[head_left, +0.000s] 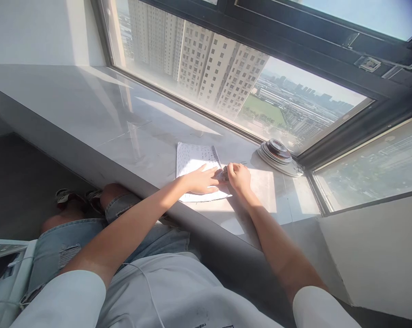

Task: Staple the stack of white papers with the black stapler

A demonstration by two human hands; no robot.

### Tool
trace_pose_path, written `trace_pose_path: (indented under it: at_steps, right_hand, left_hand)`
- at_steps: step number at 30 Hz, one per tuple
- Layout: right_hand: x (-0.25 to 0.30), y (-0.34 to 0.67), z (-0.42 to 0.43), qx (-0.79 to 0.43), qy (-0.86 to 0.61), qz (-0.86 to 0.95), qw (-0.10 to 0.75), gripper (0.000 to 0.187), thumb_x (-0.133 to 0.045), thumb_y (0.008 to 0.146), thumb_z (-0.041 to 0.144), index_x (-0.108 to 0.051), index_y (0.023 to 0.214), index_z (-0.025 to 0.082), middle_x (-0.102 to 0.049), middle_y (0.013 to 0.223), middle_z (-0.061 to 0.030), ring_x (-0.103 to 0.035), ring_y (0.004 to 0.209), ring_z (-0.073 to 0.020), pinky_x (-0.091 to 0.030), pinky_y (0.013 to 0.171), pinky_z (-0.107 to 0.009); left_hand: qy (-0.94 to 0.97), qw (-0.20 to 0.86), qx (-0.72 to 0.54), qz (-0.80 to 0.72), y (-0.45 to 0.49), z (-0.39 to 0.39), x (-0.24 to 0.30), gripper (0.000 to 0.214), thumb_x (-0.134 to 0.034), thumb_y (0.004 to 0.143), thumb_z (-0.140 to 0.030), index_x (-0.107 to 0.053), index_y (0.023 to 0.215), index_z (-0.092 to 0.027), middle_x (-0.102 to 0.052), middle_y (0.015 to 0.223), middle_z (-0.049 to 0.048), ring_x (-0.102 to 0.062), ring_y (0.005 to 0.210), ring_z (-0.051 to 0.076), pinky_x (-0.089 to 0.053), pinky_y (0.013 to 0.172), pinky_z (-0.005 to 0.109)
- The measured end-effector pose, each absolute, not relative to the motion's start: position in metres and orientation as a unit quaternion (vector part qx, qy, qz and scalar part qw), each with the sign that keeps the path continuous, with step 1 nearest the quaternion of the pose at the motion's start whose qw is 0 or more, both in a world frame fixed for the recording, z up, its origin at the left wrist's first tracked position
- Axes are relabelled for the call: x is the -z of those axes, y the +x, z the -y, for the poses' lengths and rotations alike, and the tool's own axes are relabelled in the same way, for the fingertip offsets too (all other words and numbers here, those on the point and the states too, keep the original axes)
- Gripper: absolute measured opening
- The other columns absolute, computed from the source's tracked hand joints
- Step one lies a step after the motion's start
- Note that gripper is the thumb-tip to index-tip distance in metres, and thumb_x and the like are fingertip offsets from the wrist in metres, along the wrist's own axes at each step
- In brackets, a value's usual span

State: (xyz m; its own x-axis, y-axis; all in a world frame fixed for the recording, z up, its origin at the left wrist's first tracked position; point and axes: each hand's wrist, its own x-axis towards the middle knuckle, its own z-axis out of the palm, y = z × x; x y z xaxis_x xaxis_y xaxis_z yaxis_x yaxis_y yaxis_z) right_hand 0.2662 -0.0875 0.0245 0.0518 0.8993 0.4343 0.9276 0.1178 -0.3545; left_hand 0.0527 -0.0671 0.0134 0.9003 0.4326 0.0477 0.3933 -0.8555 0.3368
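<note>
A white sheet with printed rows of small marks lies flat on a pale marble windowsill. My left hand rests on the sheet's right side, fingers stretched toward a small dark item at the sheet's edge. My right hand is curled, its fingers pinched on that same small item; what it is cannot be made out. The two hands nearly touch.
A stack of round plate-like discs sits on the sill by the dark window frame, right of my hands. My knees in torn jeans are below the sill edge. A white device lies at lower left.
</note>
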Motion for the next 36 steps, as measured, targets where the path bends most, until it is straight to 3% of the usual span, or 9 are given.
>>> trace_pose_path:
  at_steps: [12,16,24,36]
  right_hand:
    - [-0.0254,0.2653,0.0876,0.034,-0.671,0.686,0.278,0.042,-0.036,0.098,0.036,-0.031,0.058,0.023,-0.048,0.057,-0.0019,-0.037,0.061,-0.0176,-0.026,0.063,-0.032]
    - [-0.0257,0.265,0.0876,0.037,-0.672,0.688,0.272,0.042,-0.036,0.098,0.035,-0.033,0.058,0.023,-0.052,0.059,-0.0029,-0.039,0.062,-0.018,-0.027,0.064,-0.032]
    - [-0.0238,0.2665,0.0867,0.054,-0.662,0.702,0.255,0.042,-0.035,0.1,0.033,-0.04,0.06,0.022,-0.058,0.064,-0.0042,-0.044,0.064,-0.0181,-0.03,0.067,-0.032]
    - [-0.023,0.2661,0.086,0.073,-0.66,0.707,0.241,0.042,-0.036,0.1,0.032,-0.038,0.059,0.022,-0.058,0.065,-0.0044,-0.043,0.067,-0.0189,-0.026,0.065,-0.033]
  left_hand:
    - [0.961,0.161,-0.053,-0.22,0.0514,0.0693,-0.0165,0.052,-0.035,0.105,-0.052,-0.05,0.153,-0.039,-0.026,0.173,-0.0035,-0.012,0.162,0.027,0.0,0.131,0.057]
    - [0.96,0.163,-0.057,-0.221,0.0513,0.068,-0.0144,0.052,-0.034,0.105,-0.054,-0.055,0.149,-0.038,-0.029,0.172,-0.0028,-0.012,0.162,0.027,-0.001,0.132,0.056]
    - [0.959,0.166,-0.063,-0.221,0.0521,0.0681,-0.0122,0.054,-0.035,0.104,-0.053,-0.048,0.155,-0.04,-0.027,0.173,-0.0024,-0.012,0.162,0.029,-0.001,0.131,0.059]
    - [0.963,0.159,-0.057,-0.21,0.0526,0.0677,-0.0138,0.053,-0.035,0.105,-0.052,-0.049,0.154,-0.038,-0.027,0.173,-0.0004,-0.013,0.162,0.03,-0.002,0.13,0.061]
